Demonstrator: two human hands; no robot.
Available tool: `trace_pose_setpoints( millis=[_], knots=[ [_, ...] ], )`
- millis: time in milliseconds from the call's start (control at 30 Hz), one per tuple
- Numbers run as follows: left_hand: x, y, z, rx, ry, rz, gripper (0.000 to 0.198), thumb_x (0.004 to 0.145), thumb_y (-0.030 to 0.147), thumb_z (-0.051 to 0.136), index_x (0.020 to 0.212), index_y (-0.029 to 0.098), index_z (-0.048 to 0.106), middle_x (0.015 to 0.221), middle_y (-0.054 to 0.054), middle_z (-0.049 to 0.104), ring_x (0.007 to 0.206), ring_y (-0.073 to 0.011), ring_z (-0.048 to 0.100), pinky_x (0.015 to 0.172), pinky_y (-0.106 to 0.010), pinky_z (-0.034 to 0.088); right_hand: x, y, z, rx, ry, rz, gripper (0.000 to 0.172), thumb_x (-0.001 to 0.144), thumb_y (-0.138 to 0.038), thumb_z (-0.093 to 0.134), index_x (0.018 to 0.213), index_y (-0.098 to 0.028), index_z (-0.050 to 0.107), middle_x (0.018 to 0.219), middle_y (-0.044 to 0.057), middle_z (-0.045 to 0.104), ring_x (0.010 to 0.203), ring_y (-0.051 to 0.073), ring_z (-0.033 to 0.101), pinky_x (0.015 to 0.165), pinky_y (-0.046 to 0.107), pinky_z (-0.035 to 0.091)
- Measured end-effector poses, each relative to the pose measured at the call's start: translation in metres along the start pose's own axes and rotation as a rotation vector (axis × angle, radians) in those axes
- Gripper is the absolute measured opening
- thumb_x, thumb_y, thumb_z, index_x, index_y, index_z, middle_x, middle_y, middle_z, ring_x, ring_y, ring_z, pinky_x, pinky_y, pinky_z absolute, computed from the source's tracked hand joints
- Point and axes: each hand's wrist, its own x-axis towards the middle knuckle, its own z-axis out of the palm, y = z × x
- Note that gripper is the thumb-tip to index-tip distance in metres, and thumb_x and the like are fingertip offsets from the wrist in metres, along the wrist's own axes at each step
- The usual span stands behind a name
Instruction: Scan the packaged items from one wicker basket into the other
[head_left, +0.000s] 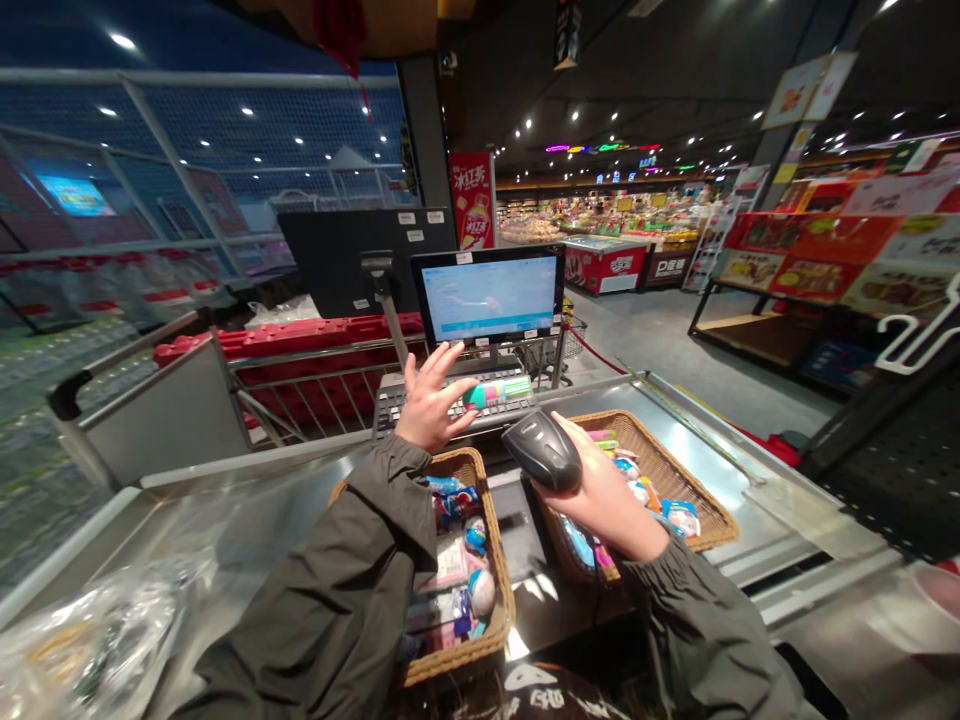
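Note:
My left hand (pixel 431 398) is raised above the keyboard (pixel 457 405), pinching a small green and pink tube (pixel 499 392) between thumb and forefinger while the other fingers spread out. My right hand (pixel 600 490) grips a black handheld barcode scanner (pixel 544 448), its head aimed toward the tube. Below my left arm sits a wicker basket (pixel 491 560) filled with several small packaged items. A second wicker basket (pixel 675 480) with similar items lies under my right hand. Behind the keyboard stands a lit checkout screen (pixel 489 295).
A steel checkout counter (pixel 247 520) spreads around the baskets, with a clear plastic bag (pixel 82 640) at its near left. Red shopping baskets (pixel 300 340) and a metal rail (pixel 135 400) lie to the left. Store shelves (pixel 832 260) stand at the right.

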Motion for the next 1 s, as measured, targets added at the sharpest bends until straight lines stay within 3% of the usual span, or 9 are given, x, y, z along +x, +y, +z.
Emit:
trace_pose_setpoints(
  millis=[200,500,1000],
  knots=[
    [-0.005,-0.002,-0.003,-0.009,-0.005,-0.018,0.029,0.081,0.040,0.063,0.105,0.025,0.070,0.155,-0.010,0.036,0.143,-0.0342,0.030,0.117,-0.060,0.005,0.000,-0.002,0.002,0.032,0.008,-0.015,0.061,0.074,-0.023,0.066,0.132,-0.017,0.048,0.134,0.015,0.058,0.130,0.031,0.051,0.113,0.050,0.038],
    [-0.023,-0.006,-0.010,-0.005,0.000,-0.046,0.030,0.082,0.042,0.064,0.106,0.025,0.070,0.153,-0.012,0.039,0.144,-0.0313,0.030,0.117,-0.058,0.004,0.000,-0.005,0.009,0.057,-0.051,0.026,0.052,0.074,-0.024,0.066,0.124,-0.015,0.055,0.130,0.015,0.060,0.134,0.034,0.045,0.114,0.053,0.034],
    [-0.091,-0.027,-0.030,0.039,-0.093,-0.170,0.030,0.079,0.040,0.066,0.104,0.025,0.071,0.152,-0.012,0.040,0.142,-0.0324,0.033,0.117,-0.059,0.003,0.003,-0.018,0.042,0.096,-0.099,-0.019,0.057,0.074,-0.028,0.066,0.129,-0.018,0.053,0.130,0.016,0.060,0.129,0.034,0.051,0.110,0.054,0.039]
  ],
)
